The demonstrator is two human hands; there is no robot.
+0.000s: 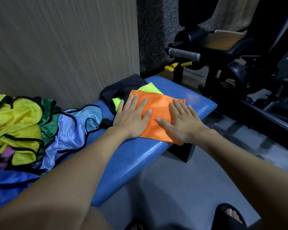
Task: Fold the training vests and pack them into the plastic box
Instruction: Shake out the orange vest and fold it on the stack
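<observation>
Plastic box not visible; vest pile (22, 130) cut off at 9 o'clock. Folded orange vest (158, 112) lies flat under both palms: left hand (131, 118) and right hand (181, 122) press it, fingers (144, 103) straight, slightly spread. Lime vest (150, 88) at 12 o'clock beneath it. Blue padded surface (140, 156); gym machine (231, 60) at 2 o'clock

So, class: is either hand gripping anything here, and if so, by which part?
Nothing is gripped. The left hand and right hand lie flat, fingers straight, pressing the top of the folded orange vest on the blue bench.
</observation>
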